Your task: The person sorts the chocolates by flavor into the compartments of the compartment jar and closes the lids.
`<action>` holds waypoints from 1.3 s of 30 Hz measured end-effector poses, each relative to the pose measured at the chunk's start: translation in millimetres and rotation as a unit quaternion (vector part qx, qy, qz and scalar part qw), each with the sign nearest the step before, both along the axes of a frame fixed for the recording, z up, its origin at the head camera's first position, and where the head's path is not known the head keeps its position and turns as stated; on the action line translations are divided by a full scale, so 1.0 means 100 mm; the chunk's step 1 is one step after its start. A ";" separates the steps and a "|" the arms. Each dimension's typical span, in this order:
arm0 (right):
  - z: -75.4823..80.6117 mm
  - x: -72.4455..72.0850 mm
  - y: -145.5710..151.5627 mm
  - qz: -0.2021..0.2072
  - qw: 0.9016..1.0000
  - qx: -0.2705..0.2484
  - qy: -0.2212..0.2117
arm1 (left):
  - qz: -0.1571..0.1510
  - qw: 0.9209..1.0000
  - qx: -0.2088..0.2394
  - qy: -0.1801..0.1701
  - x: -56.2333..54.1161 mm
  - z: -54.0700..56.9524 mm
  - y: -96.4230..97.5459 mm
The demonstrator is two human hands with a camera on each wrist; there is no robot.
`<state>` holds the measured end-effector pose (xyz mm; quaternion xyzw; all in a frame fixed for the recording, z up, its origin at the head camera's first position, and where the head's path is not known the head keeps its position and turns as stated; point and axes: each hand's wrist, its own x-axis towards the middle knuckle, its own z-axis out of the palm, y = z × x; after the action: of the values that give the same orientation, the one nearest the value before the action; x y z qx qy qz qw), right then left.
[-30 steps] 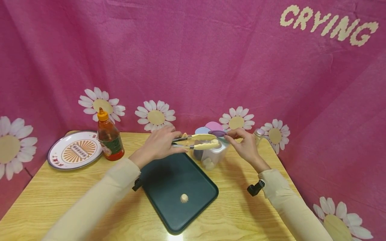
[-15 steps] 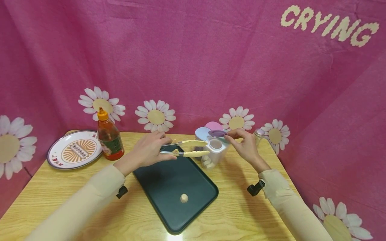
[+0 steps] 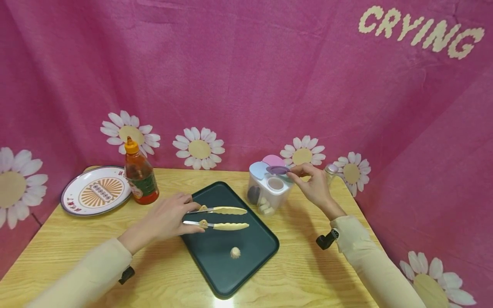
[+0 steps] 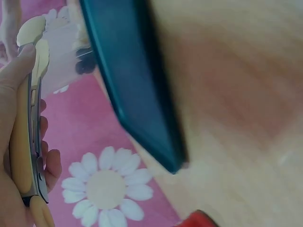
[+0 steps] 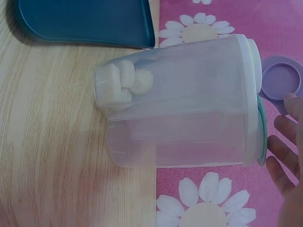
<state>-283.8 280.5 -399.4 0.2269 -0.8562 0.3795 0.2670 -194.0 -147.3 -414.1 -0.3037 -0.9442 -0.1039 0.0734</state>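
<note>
My left hand [image 3: 165, 218] grips a pair of tongs [image 3: 230, 210] with cream, wavy-edged tips. The tongs' tips are spread above the dark tray [image 3: 208, 256], nothing between them. Near the tray's front lies one small pale lump [image 3: 235, 253]. At the tray's far right side stands a clear divided container [image 3: 278, 197] with coloured flip lids. Between thumb and fingers my right hand [image 3: 313, 186] pinches the raised purple lid [image 5: 281, 81], so the round opening beneath is uncovered. Several white pieces [image 5: 120, 82] lie at the bottom of one compartment; dark pieces [image 3: 253, 194] fill part of another.
On the left, a sauce bottle [image 3: 141, 179] with a yellow cap stands beside an oval patterned plate [image 3: 69, 201]. A small shaker [image 3: 331, 171] is behind my right hand. A pink cloth with daisies [image 3: 246, 85] hangs around the back and sides of the wooden table [image 3: 300, 265].
My left hand has drawn the tongs from the container's opening leftward and toward me, over the tray. The pale piece between their tips is gone from them. My right hand stays on the lid.
</note>
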 end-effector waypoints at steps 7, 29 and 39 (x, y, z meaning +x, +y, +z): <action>-0.01 -0.01 0.01 -0.005 1.000 -0.001 0.010 | -0.020 1.000 0.001 -0.019 0.16 -0.22 -0.10; -0.01 0.00 -0.01 -0.003 1.000 -0.001 0.002 | -0.044 0.998 0.019 -0.035 0.38 -0.51 -0.17; 0.00 0.01 -0.01 0.002 1.000 -0.005 -0.001 | -0.036 0.998 0.021 -0.049 0.40 -0.55 -0.15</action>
<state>-283.1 279.3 -398.9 0.2274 -0.8540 0.3846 0.2665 -154.5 -162.0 -468.8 -0.3304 -0.9327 -0.1413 0.0297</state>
